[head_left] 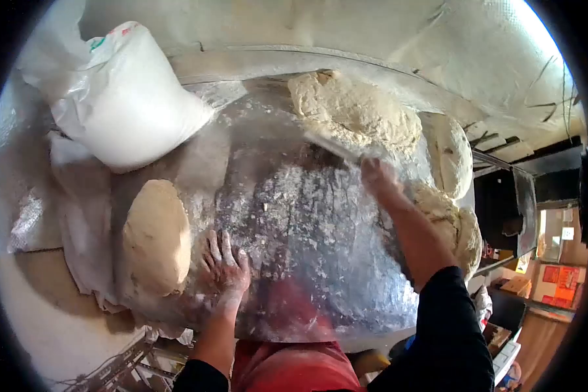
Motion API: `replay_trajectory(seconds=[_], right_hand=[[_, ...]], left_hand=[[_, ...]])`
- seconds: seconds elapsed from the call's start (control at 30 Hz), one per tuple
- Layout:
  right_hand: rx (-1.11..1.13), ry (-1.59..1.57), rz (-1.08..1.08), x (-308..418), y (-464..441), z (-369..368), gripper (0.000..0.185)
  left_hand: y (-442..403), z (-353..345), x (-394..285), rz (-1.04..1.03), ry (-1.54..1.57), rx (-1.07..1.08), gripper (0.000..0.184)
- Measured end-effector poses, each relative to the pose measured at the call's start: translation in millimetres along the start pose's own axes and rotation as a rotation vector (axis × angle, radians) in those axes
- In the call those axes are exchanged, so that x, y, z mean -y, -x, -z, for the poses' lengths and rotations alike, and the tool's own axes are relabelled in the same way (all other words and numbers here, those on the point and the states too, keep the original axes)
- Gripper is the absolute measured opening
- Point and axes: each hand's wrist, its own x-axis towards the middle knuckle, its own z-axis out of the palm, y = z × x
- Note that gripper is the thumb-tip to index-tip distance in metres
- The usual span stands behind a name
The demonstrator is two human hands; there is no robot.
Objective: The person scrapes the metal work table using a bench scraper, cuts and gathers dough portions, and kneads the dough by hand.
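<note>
My right hand (379,178) is closed around a flat, pale-edged dough scraper (333,147), blurred by motion. The scraper reaches up and left, close to the lower edge of a large rough lump of dough (356,108) at the back of the table. Whether its blade touches the dough I cannot tell. My left hand (227,271) lies open on the floury metal worktop (307,215), fingers spread and dusted white. To its left rests a smooth oval piece of dough (157,238), apart from the fingers.
A bulging white sack (134,98) stands at the back left. More dough (452,157) lines the right side, with further lumps (468,242) by my right forearm. Beyond the right edge are dark shelving (503,202) and a cluttered room. A wall bounds the back.
</note>
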Motion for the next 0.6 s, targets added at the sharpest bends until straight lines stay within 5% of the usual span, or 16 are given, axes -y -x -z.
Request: replay_trajectory(seconds=[0.1, 0.13, 0.2, 0.3, 0.37, 0.5, 0.57, 0.6], right_hand=[[-0.131, -0.119, -0.057, 24, 17, -4, 0.023], [-0.26, 0.056, 0.106, 31, 46, -22, 0.024], [-0.028, -0.046, 0.213, 60, 120, -18, 0.031], [0.499, -0.075, 0.08, 120, 192, -18, 0.037], [0.524, -0.005, 0.064, 130, 171, 6, 0.035], [-0.352, 0.158, 0.195, 42, 63, -83, 0.038], [0.07, -0.088, -0.156, 65, 21, -16, 0.039], [0.056, -0.171, -0.261, 91, 40, 6, 0.038]], left_hand=[[6, 8, -2, 0.008, 0.036, 0.036, 0.064], [6, 7, -4, 0.028, 0.037, 0.05, 0.064], [3, 10, -3, 0.048, 0.045, 0.048, 0.064], [2, 13, -2, 0.024, -0.025, 0.094, 0.062], [1, 13, 0, 0.008, -0.041, 0.099, 0.061], [2, 14, 2, 0.023, 0.058, 0.057, 0.061], [5, 12, 5, -0.005, 0.086, 0.015, 0.06], [5, 8, 9, -0.034, 0.074, -0.013, 0.059]])
